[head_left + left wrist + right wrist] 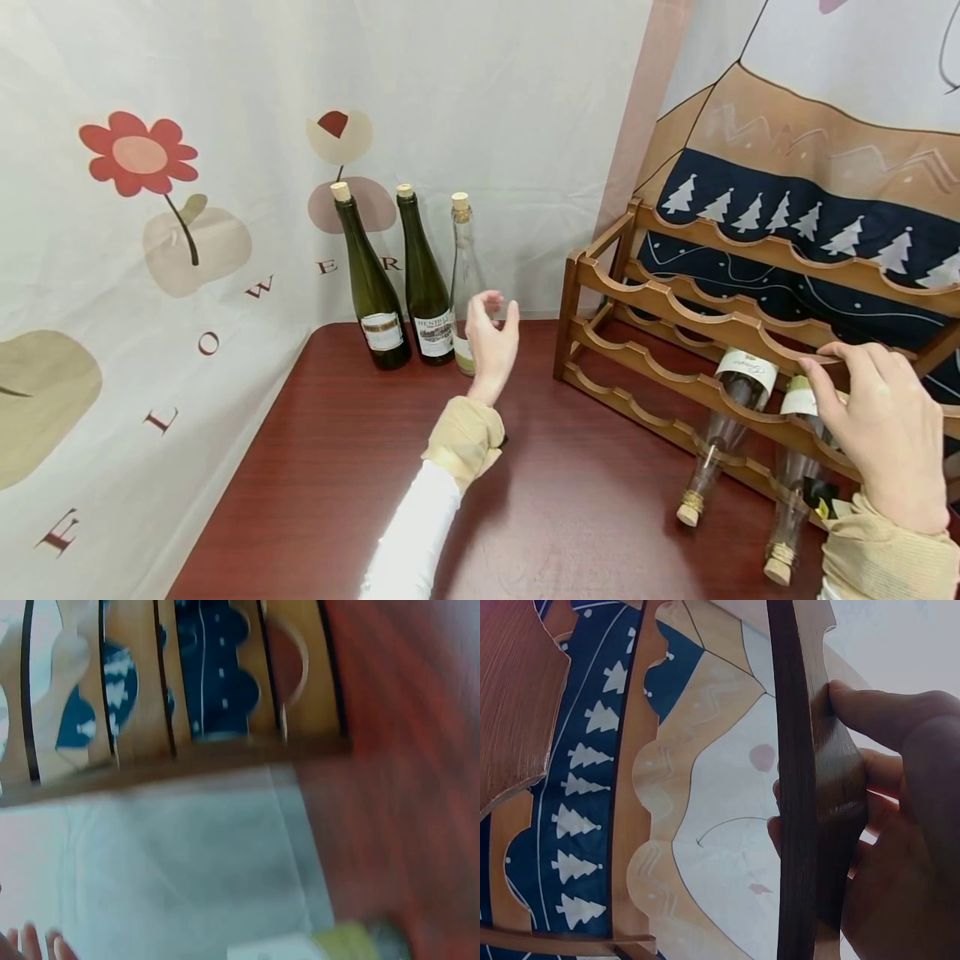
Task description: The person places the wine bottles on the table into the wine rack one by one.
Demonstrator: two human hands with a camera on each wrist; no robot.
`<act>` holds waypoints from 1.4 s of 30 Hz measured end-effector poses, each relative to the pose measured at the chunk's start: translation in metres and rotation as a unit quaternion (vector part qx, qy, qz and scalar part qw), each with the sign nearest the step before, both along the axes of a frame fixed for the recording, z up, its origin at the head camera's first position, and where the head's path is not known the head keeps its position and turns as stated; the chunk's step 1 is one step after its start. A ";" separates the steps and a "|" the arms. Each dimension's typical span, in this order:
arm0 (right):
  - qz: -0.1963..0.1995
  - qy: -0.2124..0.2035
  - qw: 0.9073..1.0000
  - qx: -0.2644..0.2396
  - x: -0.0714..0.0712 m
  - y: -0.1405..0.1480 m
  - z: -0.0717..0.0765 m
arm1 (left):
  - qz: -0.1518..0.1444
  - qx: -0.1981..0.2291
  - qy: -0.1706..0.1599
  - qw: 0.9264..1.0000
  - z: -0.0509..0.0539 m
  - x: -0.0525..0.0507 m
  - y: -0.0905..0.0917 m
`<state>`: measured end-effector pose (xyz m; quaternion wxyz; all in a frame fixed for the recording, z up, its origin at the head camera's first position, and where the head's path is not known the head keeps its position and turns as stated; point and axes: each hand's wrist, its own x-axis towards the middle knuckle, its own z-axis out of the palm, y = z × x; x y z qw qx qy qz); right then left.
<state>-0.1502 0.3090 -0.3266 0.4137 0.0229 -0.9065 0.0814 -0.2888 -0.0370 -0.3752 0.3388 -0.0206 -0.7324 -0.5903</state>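
Observation:
Beside a clear corked bottle [460,250], the left hand [492,337] has its fingers bent and spread, with a visible gap between thumb and fingers; whether it touches the glass cannot be told. In the left wrist view only its fingertips [41,943] show, and the bottle's label end [349,941] is blurred. The right hand [881,417] grips the top front rail of a wooden rack [675,304]. In the right wrist view its thumb and fingers [889,772] wrap round the dark rail [810,787].
Two green corked bottles [381,304] [427,292] stand left of the clear one, near the curtain. Two clear bottles [723,429] [791,483] lie in the rack, corked necks sloping towards the front. A dark red table [337,500] lies beneath everything.

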 end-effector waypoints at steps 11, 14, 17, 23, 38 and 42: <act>0.000 0.004 1.000 0.003 0.000 0.000 0.000 | 0.130 -0.041 0.016 0.991 0.022 -0.043 -0.038; 0.001 0.005 1.000 0.005 0.000 0.001 0.001 | 0.102 -0.047 -0.013 0.994 0.026 -0.050 -0.043; 0.001 0.005 1.000 0.007 0.001 0.001 0.001 | 0.071 -0.045 -0.042 0.996 0.029 -0.056 -0.046; -0.003 0.002 1.000 0.007 0.002 0.001 0.001 | 0.017 -0.053 -0.094 0.994 0.031 -0.066 -0.050; 0.006 0.020 1.000 0.007 0.000 0.002 0.001 | 0.047 -0.036 -0.077 0.995 0.020 -0.078 -0.044; 0.008 0.021 1.000 0.006 0.000 0.002 0.000 | 0.068 -0.037 -0.057 0.995 0.018 -0.079 -0.043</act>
